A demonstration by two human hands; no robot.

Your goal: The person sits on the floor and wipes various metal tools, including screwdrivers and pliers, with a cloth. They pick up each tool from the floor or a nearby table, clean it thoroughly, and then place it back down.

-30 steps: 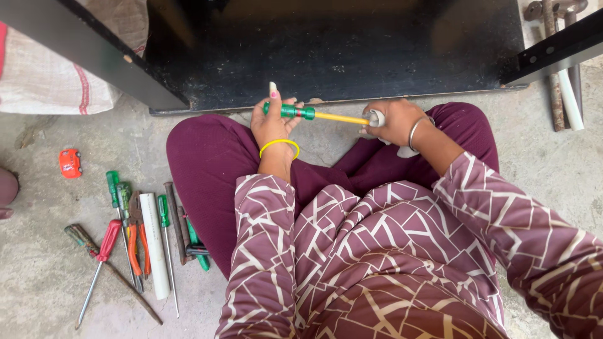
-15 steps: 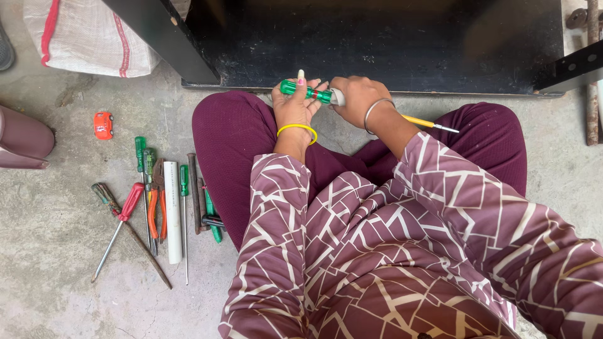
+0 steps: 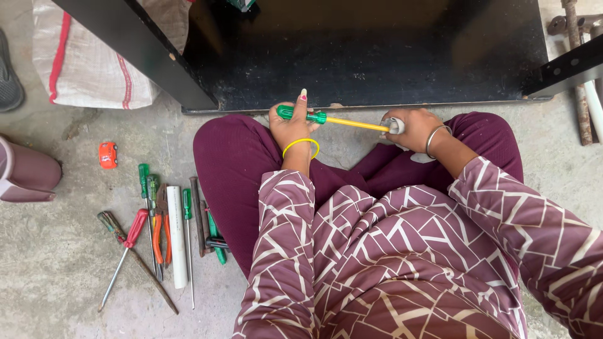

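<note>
Two hands are closed over the lap: the green handle of a light, stiff screwdriver (image 3: 326,118) is gripped by the left hand (image 3: 292,125), its thin tip end is pinched in the right hand (image 3: 411,129), with a black board (image 3: 377,56) seen beyond.
</note>
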